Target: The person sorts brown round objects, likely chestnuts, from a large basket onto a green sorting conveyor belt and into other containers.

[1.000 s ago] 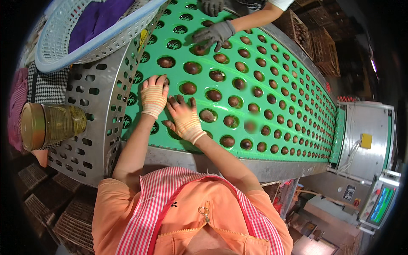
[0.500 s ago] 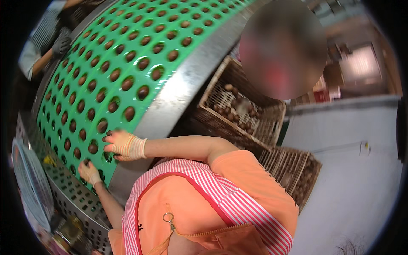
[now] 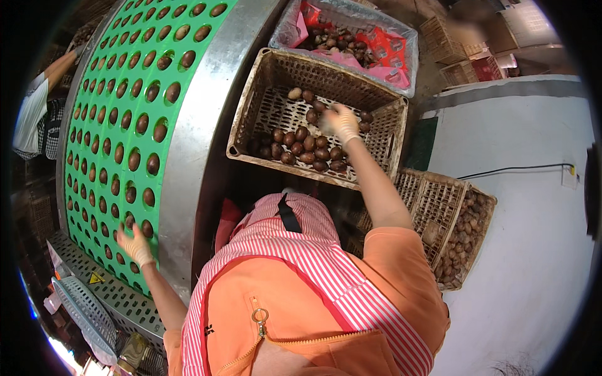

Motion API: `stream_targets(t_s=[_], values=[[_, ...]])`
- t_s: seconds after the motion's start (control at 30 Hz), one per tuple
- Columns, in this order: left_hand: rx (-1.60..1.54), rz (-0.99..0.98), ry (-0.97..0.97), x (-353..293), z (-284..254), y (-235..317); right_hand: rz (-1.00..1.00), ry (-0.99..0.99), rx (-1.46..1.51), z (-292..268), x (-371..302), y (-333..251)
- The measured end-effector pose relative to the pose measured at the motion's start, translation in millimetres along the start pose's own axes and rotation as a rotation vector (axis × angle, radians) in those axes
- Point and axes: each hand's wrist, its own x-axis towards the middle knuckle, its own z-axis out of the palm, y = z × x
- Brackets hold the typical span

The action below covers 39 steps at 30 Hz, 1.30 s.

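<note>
Brown eggs (image 3: pixel 153 164) sit one to a hole in rows across a green panel (image 3: pixel 164 106) on my left. My left hand (image 3: pixel 134 247), in a pale glove with bare fingertips, is over the panel's near end, its fingers apart close to an egg (image 3: pixel 130 220). Out to the right, my right hand (image 3: pixel 343 124), gloved likewise, reaches into a dirty cream plastic crate (image 3: pixel 316 64). Loose brown eggs (image 3: pixel 308 143) lie on the crate's slotted bottom. Motion smears the right fingertips beside some of those eggs, so a grip cannot be made out.
A wide metal edge (image 3: pixel 199 119) runs between panel and crate. Behind the crate stands a plastic-lined bin (image 3: pixel 406 44) of eggs; a fuller egg crate (image 3: pixel 467 241) is at right by the pale wall (image 3: pixel 520 207). A blue-grey basket (image 3: pixel 84 310) leans at lower left. Another person's arm (image 3: pixel 59 69) shows at far left.
My right hand has left the green panel and swung right into the cream crate. The left hand stays at the panel. The view has turned, bringing the whole crate into sight.
</note>
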Motion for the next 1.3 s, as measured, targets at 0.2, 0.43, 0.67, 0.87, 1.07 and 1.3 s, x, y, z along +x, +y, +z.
stream_targets(t_s=[0.2, 0.43, 0.67, 0.87, 1.07, 1.3], values=[[-0.681, 0.361, -0.595, -4, 8, 286, 0.240, -0.167, -0.296, -26, 61, 111], [0.245, 1.094, -1.241, -58, 129, 449, 0.132, -0.461, -0.471, 10, 48, 70], [0.801, 1.538, -1.314, -77, 202, 465, 0.167, -0.456, -0.304, 50, 13, 37], [0.803, 1.595, -1.238, -75, 210, 467, 0.065, -0.583, -0.331, 51, 0, 23], [0.821, 1.638, -1.218, -81, 218, 473, -0.134, -0.520, -0.473, 45, 5, 35], [1.024, 1.353, -1.022, -107, 237, 459, -0.116, -0.597, -0.518, 53, 8, 31]])
